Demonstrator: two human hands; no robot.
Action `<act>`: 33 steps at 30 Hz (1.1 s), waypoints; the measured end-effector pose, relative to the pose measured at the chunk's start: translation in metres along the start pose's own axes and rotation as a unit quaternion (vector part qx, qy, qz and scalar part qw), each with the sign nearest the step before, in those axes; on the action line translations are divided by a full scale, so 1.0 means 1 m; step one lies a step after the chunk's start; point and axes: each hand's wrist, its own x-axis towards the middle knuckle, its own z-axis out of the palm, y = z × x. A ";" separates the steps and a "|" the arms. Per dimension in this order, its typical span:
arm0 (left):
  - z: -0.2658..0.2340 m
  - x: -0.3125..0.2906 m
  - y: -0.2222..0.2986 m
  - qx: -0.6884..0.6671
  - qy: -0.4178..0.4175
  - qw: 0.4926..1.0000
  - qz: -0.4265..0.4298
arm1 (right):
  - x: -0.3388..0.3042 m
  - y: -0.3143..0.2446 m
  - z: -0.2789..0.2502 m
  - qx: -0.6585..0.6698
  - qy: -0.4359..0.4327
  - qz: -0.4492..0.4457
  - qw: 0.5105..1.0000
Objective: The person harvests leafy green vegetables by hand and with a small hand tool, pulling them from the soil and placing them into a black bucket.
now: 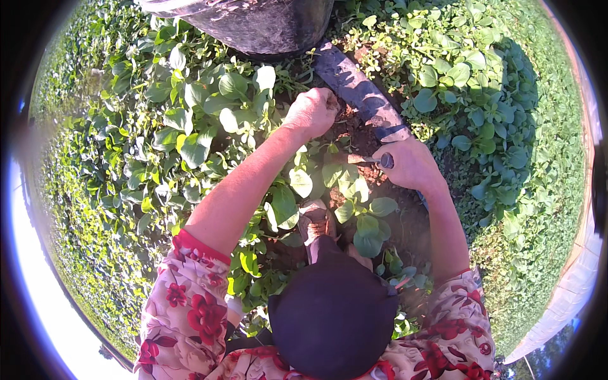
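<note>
Green leafy plants (196, 149) fill most of the view, dense on both sides, sunlit except for a dark shadow falling across the right-hand growth. Patterned shirt (183, 310), pale with red flowers and red cuffs, spans the lower edge; bare forearms reach up and inward from its sleeves. Dark rounded form (332, 316) at bottom centre; cannot tell what it is. Black container (272, 25) at the top, cut off by the frame, set among the leaves. From beside its base a dark flat strip (361, 85) slants down to the right hand, dappled with light.

Hands well apart. Right hand (408, 164) lies at the strip's lower end, closed round a small tool. Left hand (313, 113), below the container, has its fingers bent inward over the plants' edge; cannot tell whether it grips anything. Low broad-leaved plant (367, 221) grows below and between the hands. Worn brown shoe (315, 221) just left of it. Reddish soil (375, 176) shows in crumbs. Small tool (385, 161): dark rounded handle end showing at the right hand, thin part pointing left over the soil.
</note>
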 end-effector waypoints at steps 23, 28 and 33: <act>0.058 -0.018 -0.062 0.253 -0.005 0.963 -0.091 | 0.016 -0.038 0.012 -0.114 -0.055 0.132 0.983; 0.056 -0.020 -0.058 0.232 0.004 0.968 -0.101 | 0.016 -0.040 0.028 -0.133 0.070 0.029 0.988; 0.051 -0.021 -0.054 0.219 0.007 0.969 -0.118 | 0.020 -0.045 0.027 -0.077 0.022 0.129 0.988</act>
